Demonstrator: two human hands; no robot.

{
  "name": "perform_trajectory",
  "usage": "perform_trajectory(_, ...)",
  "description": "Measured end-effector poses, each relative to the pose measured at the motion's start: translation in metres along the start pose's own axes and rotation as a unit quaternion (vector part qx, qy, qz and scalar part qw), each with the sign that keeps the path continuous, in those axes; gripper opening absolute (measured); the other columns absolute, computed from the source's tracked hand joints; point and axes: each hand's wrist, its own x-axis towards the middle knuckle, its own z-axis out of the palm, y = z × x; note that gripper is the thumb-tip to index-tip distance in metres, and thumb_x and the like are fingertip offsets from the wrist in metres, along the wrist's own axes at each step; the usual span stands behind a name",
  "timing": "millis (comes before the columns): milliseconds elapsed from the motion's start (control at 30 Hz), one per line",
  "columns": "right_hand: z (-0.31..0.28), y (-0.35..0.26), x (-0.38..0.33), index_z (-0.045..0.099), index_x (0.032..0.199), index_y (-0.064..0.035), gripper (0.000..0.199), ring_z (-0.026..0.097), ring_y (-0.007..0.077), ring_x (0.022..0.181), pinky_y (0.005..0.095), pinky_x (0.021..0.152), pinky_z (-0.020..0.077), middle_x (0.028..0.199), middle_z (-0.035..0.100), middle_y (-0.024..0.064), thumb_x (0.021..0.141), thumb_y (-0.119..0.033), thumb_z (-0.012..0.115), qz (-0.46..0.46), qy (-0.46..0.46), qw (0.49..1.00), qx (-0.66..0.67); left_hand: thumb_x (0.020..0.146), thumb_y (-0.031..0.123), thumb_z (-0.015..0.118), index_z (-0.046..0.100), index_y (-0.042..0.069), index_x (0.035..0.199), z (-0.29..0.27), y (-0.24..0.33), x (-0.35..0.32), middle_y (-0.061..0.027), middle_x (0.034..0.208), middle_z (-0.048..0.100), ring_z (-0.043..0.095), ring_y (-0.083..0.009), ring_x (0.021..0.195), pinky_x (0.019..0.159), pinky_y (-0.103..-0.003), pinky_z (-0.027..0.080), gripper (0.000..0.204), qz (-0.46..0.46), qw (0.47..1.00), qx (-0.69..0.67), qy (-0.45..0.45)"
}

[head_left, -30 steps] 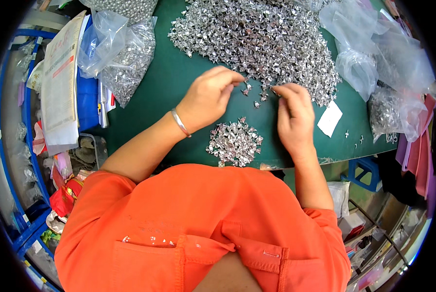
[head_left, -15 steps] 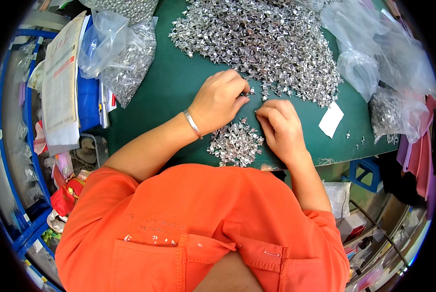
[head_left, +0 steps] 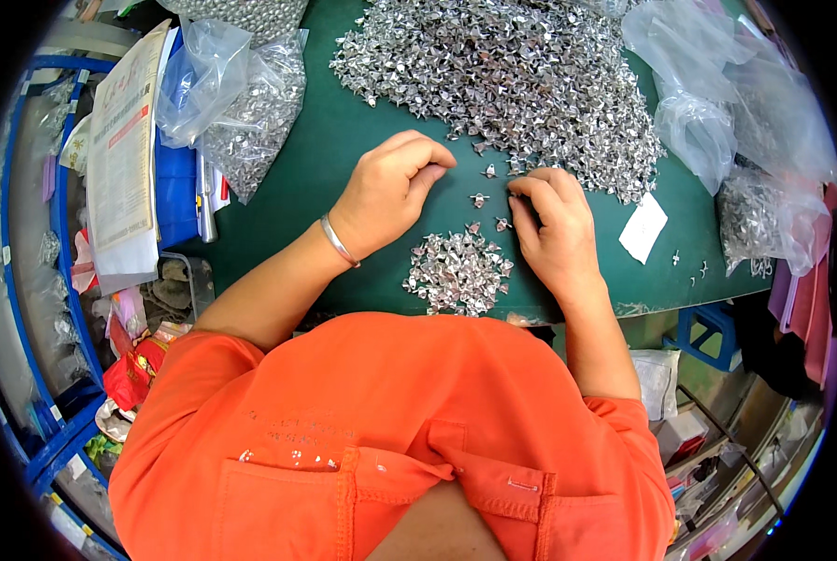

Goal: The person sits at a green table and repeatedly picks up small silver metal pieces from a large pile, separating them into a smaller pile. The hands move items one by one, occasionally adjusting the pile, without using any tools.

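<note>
Left hand is curled into a loose fist on the green mat, thumb pressed to fingers; whether a part is pinched cannot be told. Right hand is held with fingertips pressed together at the near edge of the large pile of small silver metal parts. A small pile of sorted parts is seen near the body, between both hands, with loose single parts just beyond it.
</note>
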Motion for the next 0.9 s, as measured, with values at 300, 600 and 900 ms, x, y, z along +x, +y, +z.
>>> perform_trajectory(300, -0.014, 0.003, -0.013, 0.069, 0.095, -0.0027, 0.019, 0.064, 0.0288, 0.083, 0.0366, 0.071, 0.0522, 0.092, 0.063, 0.0108, 0.079, 0.009, 0.067, 0.032, -0.046, 0.994, 0.093, 0.082, 0.002, 0.072, 0.067, 0.003, 0.093, 0.02, 0.004, 0.006, -0.009, 0.094, 0.063, 0.065, -0.0267, 0.083, 0.07, -0.034, 0.052, 0.013, 0.112, 0.987, 0.094, -0.064)
perform_trajectory(600, -0.009, -0.001, -0.016, 0.07, 0.1, -0.004, 0.022, 0.059, 0.0295, 0.087, 0.0385, 0.077, 0.0488, 0.096, 0.064, 0.0087, 0.079, -0.006, 0.075, -0.005, -0.036, 0.998, 0.05, 0.08, 0.003, 0.073, 0.065, 0.004, 0.087, 0.017, 0.005, 0.004, -0.0091, 0.085, 0.063, 0.063, -0.0267, 0.074, 0.069, -0.036, 0.049, 0.011, 0.091, 0.992, 0.018, -0.087)
perform_trajectory(900, -0.006, -0.018, -0.024, 0.07, 0.095, -0.0042, 0.018, 0.061, 0.0267, 0.081, 0.0354, 0.071, 0.0494, 0.089, 0.064, 0.0084, 0.078, 0.001, 0.074, 0.028, 0.005, 0.989, 0.142, 0.086, 0.01, 0.077, 0.063, 0.003, 0.102, 0.008, 0.029, 0.003, -0.0056, 0.093, 0.065, 0.064, -0.0126, 0.08, 0.068, -0.026, 0.053, 0.023, -0.06, 0.965, -0.174, -0.185)
